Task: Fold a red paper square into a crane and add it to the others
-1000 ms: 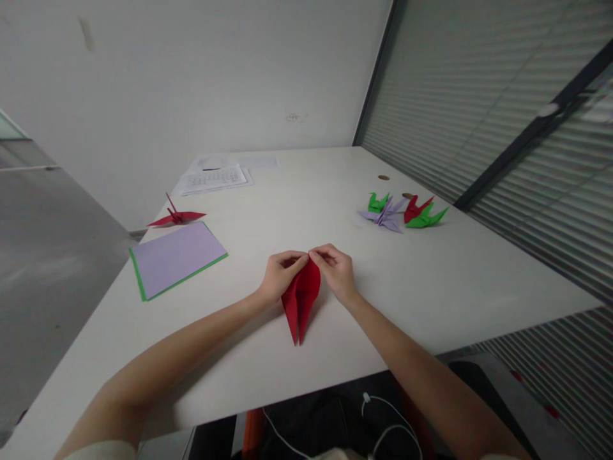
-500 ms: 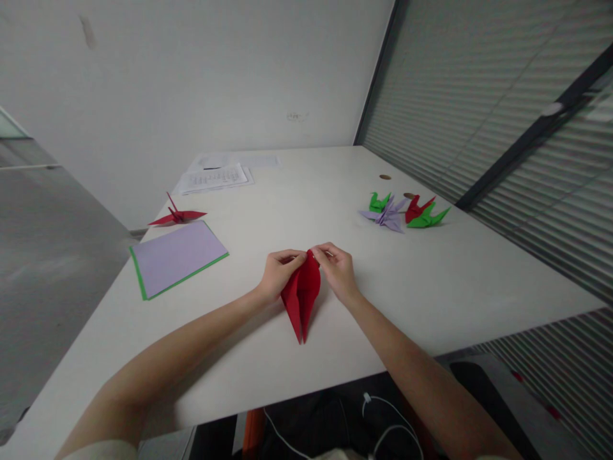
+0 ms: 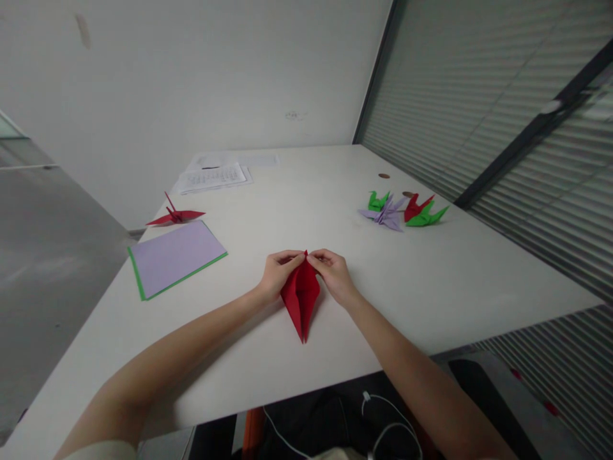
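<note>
A folded red paper piece (image 3: 301, 300), long and pointed toward me, lies on the white table (image 3: 450, 281). My left hand (image 3: 276, 275) pinches its far top edge from the left side. My right hand (image 3: 334, 273) pinches the same top edge from the right. The fingertips of both hands meet at the paper's upper tip, which now stands up as a small point.
A stack of lilac and green paper sheets (image 3: 175, 257) lies to the left, with a finished red crane (image 3: 175, 216) behind it. Printed papers (image 3: 213, 176) sit further back. Green, lilac and red cranes (image 3: 405, 211) cluster at the right, near the blinds.
Both hands have drawn the paper's top edge together, so its rounded top has become a narrow point. The paper has stayed in the same spot on the table.
</note>
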Demonstrator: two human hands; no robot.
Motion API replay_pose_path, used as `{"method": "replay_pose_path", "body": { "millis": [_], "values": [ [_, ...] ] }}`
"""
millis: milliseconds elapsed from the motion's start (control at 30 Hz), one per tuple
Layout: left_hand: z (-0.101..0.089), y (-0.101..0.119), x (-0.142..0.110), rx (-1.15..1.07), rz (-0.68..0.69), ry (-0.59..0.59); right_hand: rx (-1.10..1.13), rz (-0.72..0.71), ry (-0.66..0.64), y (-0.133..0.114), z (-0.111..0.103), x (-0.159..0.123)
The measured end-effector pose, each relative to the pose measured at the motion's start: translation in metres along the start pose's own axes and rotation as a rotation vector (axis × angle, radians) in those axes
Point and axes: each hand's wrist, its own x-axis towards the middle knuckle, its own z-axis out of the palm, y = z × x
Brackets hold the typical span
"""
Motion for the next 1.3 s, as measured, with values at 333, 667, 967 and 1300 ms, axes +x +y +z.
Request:
{"method": "replay_pose_path", "body": {
  "millis": [333, 667, 967, 1300],
  "values": [
    [-0.002, -0.007, 0.003, -0.02, 0.013, 0.025, 0.028, -0.03, 0.06, 0.008, 0.012, 0.003],
    [-0.005, -0.001, 0.007, -0.141, -0.072, 0.088, 0.033, 0.058, -0.075, 0.012, 0.005, 0.004],
    [-0.013, -0.015, 0.015, 0.313, 0.249, 0.102, -0.399, -0.229, -0.018, 0.016, 0.006, 0.007],
    [-0.018, -0.019, -0.002, 1.086, 0.535, -0.259, -1.08, -0.198, 0.211, 0.011, -0.025, 0.022]
  ]
}}
